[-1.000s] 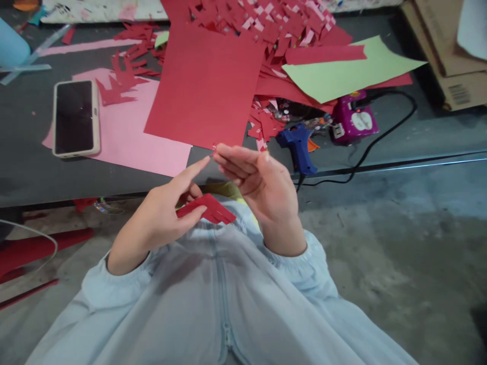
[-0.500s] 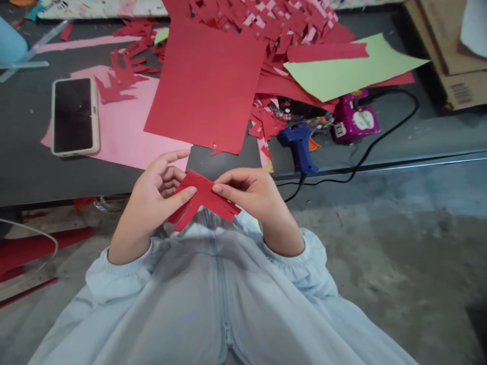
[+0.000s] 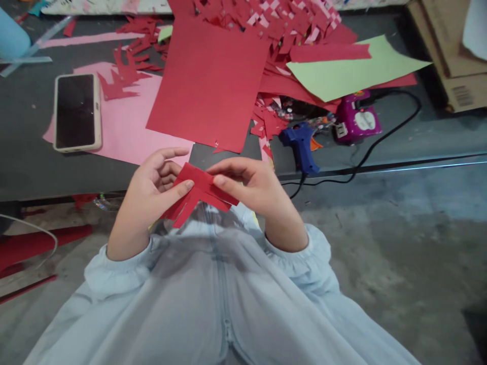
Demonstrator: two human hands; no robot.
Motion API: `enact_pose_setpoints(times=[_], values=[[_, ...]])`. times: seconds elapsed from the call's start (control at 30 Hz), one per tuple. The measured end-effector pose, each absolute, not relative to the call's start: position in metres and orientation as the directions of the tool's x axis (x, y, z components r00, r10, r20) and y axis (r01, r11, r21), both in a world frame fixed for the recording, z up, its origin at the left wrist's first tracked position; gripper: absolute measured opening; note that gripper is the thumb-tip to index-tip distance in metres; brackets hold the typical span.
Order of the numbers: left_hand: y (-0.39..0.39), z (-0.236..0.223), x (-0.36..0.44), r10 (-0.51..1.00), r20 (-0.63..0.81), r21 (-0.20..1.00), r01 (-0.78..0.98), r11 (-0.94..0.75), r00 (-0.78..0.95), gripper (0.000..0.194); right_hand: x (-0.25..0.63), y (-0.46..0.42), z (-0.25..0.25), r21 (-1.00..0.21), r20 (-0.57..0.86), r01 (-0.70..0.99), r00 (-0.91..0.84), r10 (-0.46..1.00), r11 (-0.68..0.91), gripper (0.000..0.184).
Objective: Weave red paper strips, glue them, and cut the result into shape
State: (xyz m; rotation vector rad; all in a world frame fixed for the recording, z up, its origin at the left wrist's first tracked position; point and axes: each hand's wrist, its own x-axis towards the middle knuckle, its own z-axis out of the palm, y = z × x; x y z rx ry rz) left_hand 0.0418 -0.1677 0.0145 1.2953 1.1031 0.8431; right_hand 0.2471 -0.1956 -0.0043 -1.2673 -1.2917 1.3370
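Between my hands is a red paper piece point(image 3: 200, 183) with strips cut into it, splayed toward both lower sides. My left hand point(image 3: 154, 185) pinches its left part, thumb on top and index finger stretched out beyond it. On the right side my right hand point(image 3: 249, 182) grips the strips between thumb and fingers. The paper is held above my lap, near the table's front edge. A large red paper sheet point(image 3: 209, 86) lies just beyond my hands, over a pink paper sheet point(image 3: 129, 126). The fingertips under the paper are hidden.
A phone point(image 3: 77, 112) lies on the pink sheet at left. At right sit a blue glue gun point(image 3: 302, 147), its black cord over the edge, a purple power block point(image 3: 357, 119) and a green paper sheet point(image 3: 353, 66). Red scraps and woven red-pink pieces point(image 3: 281, 23) lie behind.
My right thumb and fingers have shifted on the right-hand strips, and these strips now spread apart. My left hand keeps its pinch.
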Motion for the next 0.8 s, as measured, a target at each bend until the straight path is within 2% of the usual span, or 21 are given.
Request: enact_pose_setpoints(times=[0.1,0.27,0.6,0.7,0.8], values=[[-0.17,0.016,0.045,0.938,-0.146,0.985,0.13,0.109,0.315,0.042,0.24,-0.193,-0.003,-0.985,-0.109,0.155,-0.184,0.977,-0.081,0.03],[-0.172,0.019,0.044,0.95,-0.123,0.981,0.182,0.072,0.288,0.045,0.248,-0.195,-0.002,-0.974,-0.166,0.18,-0.152,0.974,-0.138,0.022],[-0.163,0.014,0.028,0.986,-0.03,0.994,0.105,0.013,0.163,0.04,0.286,-0.208,-0.005,-0.958,-0.217,0.184,0.033,0.976,-0.219,0.013],[-0.162,0.011,0.025,0.992,-0.018,0.998,0.056,0.011,0.124,0.039,0.288,-0.211,-0.009,-0.965,-0.212,0.148,0.032,0.977,-0.215,0.014],[-0.163,0.01,0.027,0.991,-0.033,0.999,0.03,0.03,0.131,0.037,0.28,-0.21,-0.008,-0.981,-0.165,0.108,-0.033,0.986,-0.16,0.026]])
